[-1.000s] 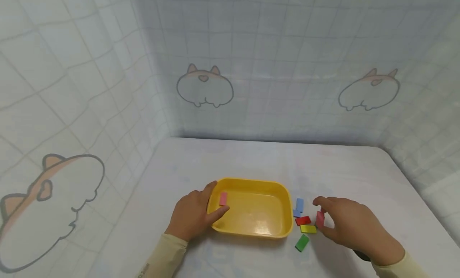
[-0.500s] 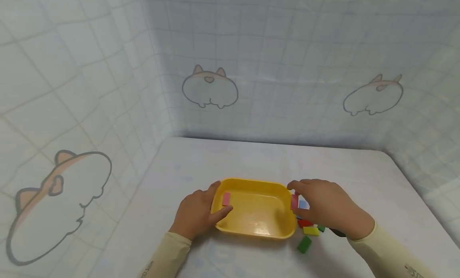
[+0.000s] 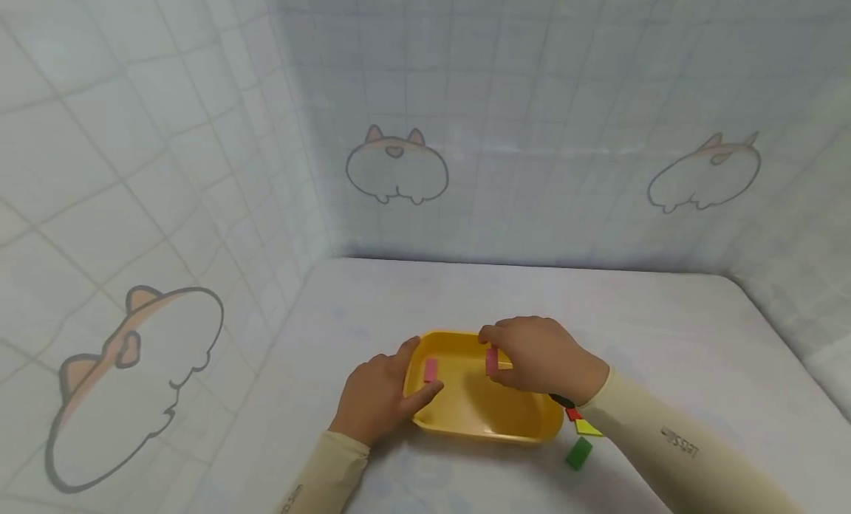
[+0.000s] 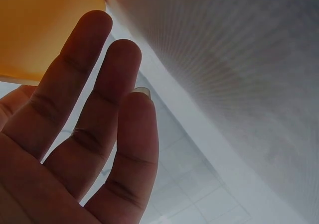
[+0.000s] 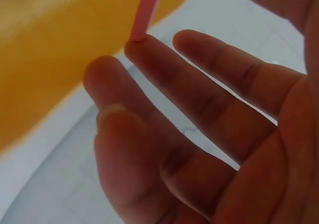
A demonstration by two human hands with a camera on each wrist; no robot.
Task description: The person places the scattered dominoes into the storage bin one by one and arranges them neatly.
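A shallow yellow plastic tray sits on the table. My left hand holds its left end, thumb over the rim and inside, index finger along the outer side; in the left wrist view the other fingers extend beside the orange-lit tray wall. Inside, near that thumb, lies a small flat pink block. Above the tray's middle, my right hand pinches another pink block between thumb and fingertips. The right wrist view shows this held pink block edge-on against a fingertip.
Right of the tray lie a green block, a yellow block and a red block, partly covered by the right forearm. White grid-patterned cloth walls with cartoon animal prints stand behind and at both sides.
My right hand has carried the pink block leftward from beside the loose blocks to over the tray. The left hand keeps its hold on the tray. The head view has shifted slightly.
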